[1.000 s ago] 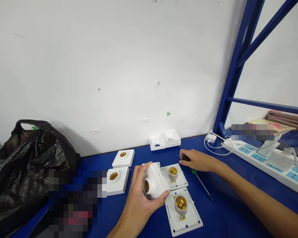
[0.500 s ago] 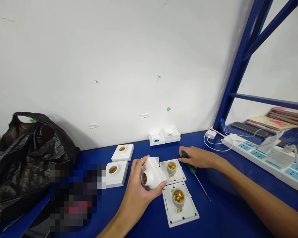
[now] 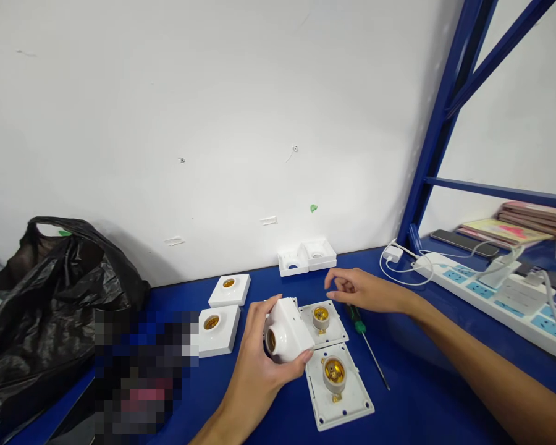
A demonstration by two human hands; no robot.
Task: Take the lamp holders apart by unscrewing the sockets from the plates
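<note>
My left hand [image 3: 264, 364] grips a white square lamp socket [image 3: 287, 330] by its edges, tilted so its round opening faces left. My right hand [image 3: 364, 289] hovers just above a green-handled screwdriver [image 3: 360, 327], fingers loosely curled and apart, holding nothing. The screwdriver lies on the blue table with its shaft toward me. Between the hands rest two white base plates with brass-lined sockets, a nearer plate [image 3: 352, 402] and a farther plate [image 3: 337, 334]. Part of another plate is hidden behind the held lamp socket.
Two lamp sockets with covers, a near one [image 3: 229, 337] and a far one [image 3: 243, 287], sit at the left. Upturned white covers [image 3: 322, 262] stand against the wall. A black plastic bag [image 3: 74, 296] is at far left, a power strip [image 3: 449, 287] and blue frame [image 3: 438, 142] at right.
My right hand has let go of the screwdriver and lifted slightly up and left of it. My left hand still holds the lamp socket, nearly unmoved.
</note>
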